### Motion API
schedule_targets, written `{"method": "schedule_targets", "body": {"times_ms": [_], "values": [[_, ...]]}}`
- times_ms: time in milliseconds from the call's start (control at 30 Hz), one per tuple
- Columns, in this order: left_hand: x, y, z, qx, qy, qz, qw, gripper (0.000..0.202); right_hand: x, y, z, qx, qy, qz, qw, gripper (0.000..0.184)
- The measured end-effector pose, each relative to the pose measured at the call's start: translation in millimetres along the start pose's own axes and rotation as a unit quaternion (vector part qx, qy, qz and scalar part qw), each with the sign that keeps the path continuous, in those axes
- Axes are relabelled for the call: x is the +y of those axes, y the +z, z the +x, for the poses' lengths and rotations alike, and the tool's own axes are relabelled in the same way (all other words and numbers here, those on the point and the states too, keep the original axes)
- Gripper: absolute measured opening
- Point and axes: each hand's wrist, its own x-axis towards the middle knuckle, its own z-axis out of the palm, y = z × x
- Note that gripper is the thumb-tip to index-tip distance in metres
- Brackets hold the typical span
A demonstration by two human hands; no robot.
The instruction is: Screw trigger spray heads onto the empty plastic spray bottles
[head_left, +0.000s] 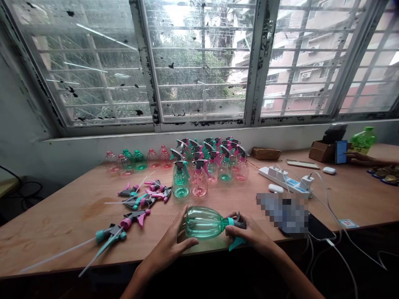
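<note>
A green clear spray bottle [204,223] lies sideways between my hands above the table's front edge. Around its base end curl the thumb and fingers of my left hand [174,236]. At the other end my right hand [249,232] grips the grey and teal spray head [238,224], which sits on the bottle's neck. Just beyond stand several green and pink spray bottles with heads on, among them a pink one [199,185] and a green one [181,182]. Loose pink, teal and grey spray heads [135,218] with tubes lie to the left.
Several bottles without heads [126,165] stand near the wall at the back left. To the right are a white power strip [285,182] with cables, a dark phone [321,226] and a brown box [322,151]. Another person's hand [358,158] touches an upright phone [341,151].
</note>
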Motion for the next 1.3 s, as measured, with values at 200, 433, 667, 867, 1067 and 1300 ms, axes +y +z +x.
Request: {"method": "schedule_targets", "body": {"times_ms": [200, 433, 667, 867, 1067, 1300], "values": [[-1, -1.1, 2, 0.007, 0.031, 0.088, 0.996, 0.094, -8, 3, -2, 0.022, 0.0, 0.003, 1.0, 0.043], [0, -1.5, 0, 0.004, 0.009, 0.085, 0.996, 0.105, -10, 6, -2, 0.021, 0.002, 0.001, 1.0, 0.046], [0, -1.5, 0, 0.002, 0.025, 0.125, 0.992, 0.098, -12, 6, -4, 0.018, 0.002, 0.01, 1.0, 0.044], [3, -0.7, -2, -0.006, 0.021, 0.111, 0.994, 0.103, -13, 7, -4, 0.016, 0.004, 0.008, 1.0, 0.045], [-2, -2.5, -1, -0.003, 0.016, 0.141, 0.99, 0.102, -10, 5, -3, 0.01, 0.004, 0.008, 1.0, 0.043], [3, 0.6, -1, -0.007, 0.04, 0.102, 0.994, 0.102, -4, 2, -1, 0.014, -0.002, -0.001, 1.0, 0.043]]}}
